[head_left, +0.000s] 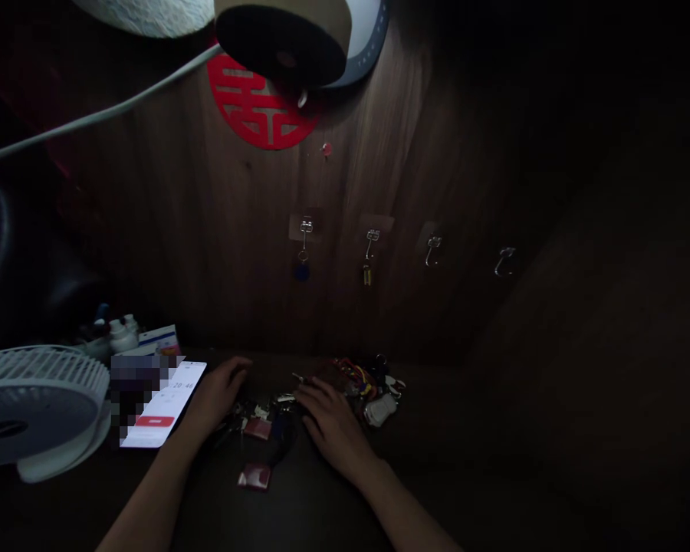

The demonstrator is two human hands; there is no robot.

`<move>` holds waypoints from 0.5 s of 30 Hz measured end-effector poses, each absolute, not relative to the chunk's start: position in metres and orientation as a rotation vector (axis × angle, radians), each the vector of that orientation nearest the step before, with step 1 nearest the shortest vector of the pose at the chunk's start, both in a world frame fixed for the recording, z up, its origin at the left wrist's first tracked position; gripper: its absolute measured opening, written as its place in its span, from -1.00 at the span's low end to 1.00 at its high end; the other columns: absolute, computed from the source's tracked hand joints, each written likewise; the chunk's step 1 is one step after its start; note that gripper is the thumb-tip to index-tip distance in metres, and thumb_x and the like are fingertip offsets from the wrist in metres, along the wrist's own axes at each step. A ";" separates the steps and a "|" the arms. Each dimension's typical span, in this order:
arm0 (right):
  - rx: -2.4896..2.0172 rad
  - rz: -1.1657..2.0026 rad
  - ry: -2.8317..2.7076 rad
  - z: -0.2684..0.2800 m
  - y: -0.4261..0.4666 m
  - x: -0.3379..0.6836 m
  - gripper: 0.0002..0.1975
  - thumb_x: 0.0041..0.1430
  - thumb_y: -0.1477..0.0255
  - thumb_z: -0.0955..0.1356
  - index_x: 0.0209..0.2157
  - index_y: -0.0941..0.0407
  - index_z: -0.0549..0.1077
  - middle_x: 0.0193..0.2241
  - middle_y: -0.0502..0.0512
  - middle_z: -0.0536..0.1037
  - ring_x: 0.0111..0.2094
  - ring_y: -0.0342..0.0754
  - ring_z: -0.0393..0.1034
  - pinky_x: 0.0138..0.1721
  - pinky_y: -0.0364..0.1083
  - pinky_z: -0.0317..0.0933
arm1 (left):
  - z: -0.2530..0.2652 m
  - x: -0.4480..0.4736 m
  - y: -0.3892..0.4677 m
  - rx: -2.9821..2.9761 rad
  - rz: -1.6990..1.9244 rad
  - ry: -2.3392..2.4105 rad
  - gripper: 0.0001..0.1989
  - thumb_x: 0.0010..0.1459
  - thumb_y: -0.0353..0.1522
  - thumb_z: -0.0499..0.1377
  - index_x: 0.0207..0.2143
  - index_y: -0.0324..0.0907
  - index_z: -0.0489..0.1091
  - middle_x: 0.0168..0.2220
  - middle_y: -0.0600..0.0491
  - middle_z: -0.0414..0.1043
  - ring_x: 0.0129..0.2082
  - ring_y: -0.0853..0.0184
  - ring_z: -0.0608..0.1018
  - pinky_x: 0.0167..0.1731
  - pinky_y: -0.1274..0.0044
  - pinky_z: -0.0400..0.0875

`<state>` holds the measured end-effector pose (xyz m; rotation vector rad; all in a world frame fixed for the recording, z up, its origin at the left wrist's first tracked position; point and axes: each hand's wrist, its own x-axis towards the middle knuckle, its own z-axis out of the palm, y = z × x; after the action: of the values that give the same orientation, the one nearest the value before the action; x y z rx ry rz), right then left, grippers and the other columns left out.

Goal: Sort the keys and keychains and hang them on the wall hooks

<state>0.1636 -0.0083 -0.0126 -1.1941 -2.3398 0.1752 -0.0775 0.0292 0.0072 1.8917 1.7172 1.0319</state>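
one fan (pixel 51 410) at nine o'clock from left hand (pixel 219 389), four hooks (pixel 433 242) at one from right hand (pixel 332 420), two reddish tags (pixel 258 428) between, grips unclear

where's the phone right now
In the head view, the lit phone lies at lower left, between the white fan and the person's left hand.

On my feed I see brown, streaked wood (pixel 345 180), a red cut-out emblem (pixel 253 101), a blue fob (pixel 302 272), a yellowish pendant (pixel 367 277), a white fan (pixel 41 359), dull-red tags (pixel 257 428) on a dark desk (pixel 218 521).
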 end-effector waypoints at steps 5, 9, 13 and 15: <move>-1.268 0.126 -2.329 -0.015 -0.004 0.166 -0.53 0.15 0.54 0.27 0.11 0.00 0.26 0.05 0.07 0.41 0.18 0.04 0.07 0.12 0.12 0.07 | 0.002 -0.073 0.028 1.974 0.914 1.623 -0.78 0.09 -0.32 0.03 -0.29 -0.08 0.44 -0.22 0.08 0.57 -0.19 0.23 0.56 -0.19 0.50 0.38; -1.387 0.073 -2.221 -0.020 -0.003 0.173 -0.63 0.17 0.52 0.26 0.03 0.06 0.35 -0.03 0.11 0.47 0.13 0.08 0.15 0.11 0.13 0.05 | 0.002 -0.070 0.025 2.003 0.847 1.576 -0.78 0.10 -0.31 0.03 -0.27 -0.07 0.45 -0.19 0.06 0.56 -0.16 0.22 0.55 -0.17 0.49 0.37; -1.457 0.001 -2.167 -0.024 -0.002 0.180 -0.66 0.17 0.50 0.27 -0.01 0.06 0.37 -0.06 0.11 0.48 0.10 0.09 0.18 0.10 0.13 0.04 | 0.005 -0.064 0.020 2.031 0.795 1.509 -0.77 0.11 -0.31 0.02 -0.25 -0.06 0.45 -0.19 0.06 0.55 -0.15 0.22 0.54 -0.14 0.47 0.35; -1.485 -0.028 -2.152 -0.026 -0.002 0.182 -0.67 0.16 0.49 0.27 -0.01 0.07 0.38 -0.07 0.10 0.49 0.09 0.09 0.19 0.09 0.11 0.06 | 0.006 -0.061 0.018 2.067 0.762 1.432 -0.77 0.10 -0.33 0.03 -0.24 -0.06 0.46 -0.19 0.05 0.54 -0.15 0.24 0.53 -0.13 0.47 0.35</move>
<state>0.1823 -0.0016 -0.0258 -1.4853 -2.1517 -0.0281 -0.0609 0.0180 0.0063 2.0667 1.4322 0.7621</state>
